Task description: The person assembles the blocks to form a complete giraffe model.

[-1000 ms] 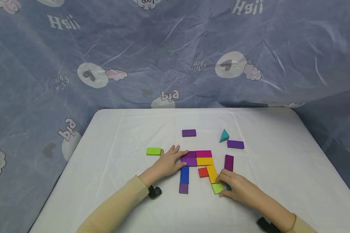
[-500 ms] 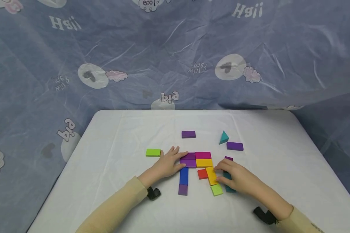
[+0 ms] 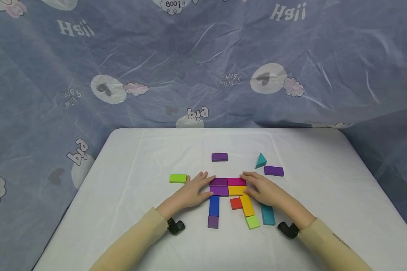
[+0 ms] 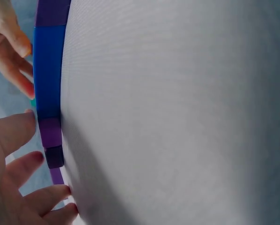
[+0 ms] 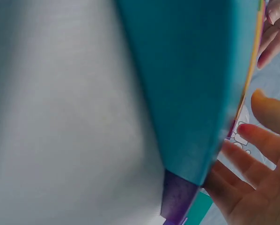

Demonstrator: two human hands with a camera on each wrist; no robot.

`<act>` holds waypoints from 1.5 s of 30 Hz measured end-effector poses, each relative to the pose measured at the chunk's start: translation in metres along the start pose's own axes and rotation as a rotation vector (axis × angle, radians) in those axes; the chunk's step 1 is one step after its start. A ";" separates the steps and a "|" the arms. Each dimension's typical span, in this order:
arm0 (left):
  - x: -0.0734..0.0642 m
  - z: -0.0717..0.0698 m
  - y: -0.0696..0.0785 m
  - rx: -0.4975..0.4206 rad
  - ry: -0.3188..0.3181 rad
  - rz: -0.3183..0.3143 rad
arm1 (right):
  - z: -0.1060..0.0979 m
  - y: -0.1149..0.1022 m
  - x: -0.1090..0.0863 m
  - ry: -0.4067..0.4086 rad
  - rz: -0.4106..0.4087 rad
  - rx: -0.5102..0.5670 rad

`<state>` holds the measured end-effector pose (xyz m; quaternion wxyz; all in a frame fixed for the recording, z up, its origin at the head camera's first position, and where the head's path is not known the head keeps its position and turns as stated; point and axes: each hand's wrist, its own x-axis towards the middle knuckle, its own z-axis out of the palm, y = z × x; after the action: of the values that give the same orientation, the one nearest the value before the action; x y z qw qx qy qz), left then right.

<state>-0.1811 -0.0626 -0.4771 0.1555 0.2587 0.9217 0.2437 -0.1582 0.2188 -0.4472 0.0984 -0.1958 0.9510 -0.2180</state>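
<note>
In the head view, two rows of blocks lie side by side on the white table: a dark purple block (image 3: 218, 182) and a magenta block (image 3: 236, 181) behind, a purple block (image 3: 219, 191) and a yellow block (image 3: 236, 191) in front. My left hand (image 3: 189, 192) rests at their left ends, fingers spread. At the right ends, my right hand (image 3: 266, 190) touches the magenta and yellow blocks with extended fingers. Below run a blue block (image 3: 214, 206) with a small purple block (image 3: 213, 222), and a tilted yellow block (image 3: 247, 206) between a red block (image 3: 236, 203) and a lime block (image 3: 252, 222).
A teal block (image 3: 268, 215) lies by my right wrist; a dark purple block (image 5: 177, 194) beyond it is hidden from the head view. Around the back sit a lime block (image 3: 178, 178), a purple block (image 3: 219, 157), a teal triangular block (image 3: 260, 160) and another purple block (image 3: 273, 171).
My right hand has let go of the small lime block and moved up and left to the right ends of the two rows. The left hand has stayed nearly in place.
</note>
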 end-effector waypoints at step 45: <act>-0.005 -0.004 0.003 0.022 -0.060 0.014 | -0.003 0.003 -0.017 -0.061 -0.034 0.006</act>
<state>-0.1773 -0.0648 -0.4713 0.1784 0.2738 0.9175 0.2268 -0.1440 0.2293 -0.4443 0.1243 -0.2180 0.9435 -0.2166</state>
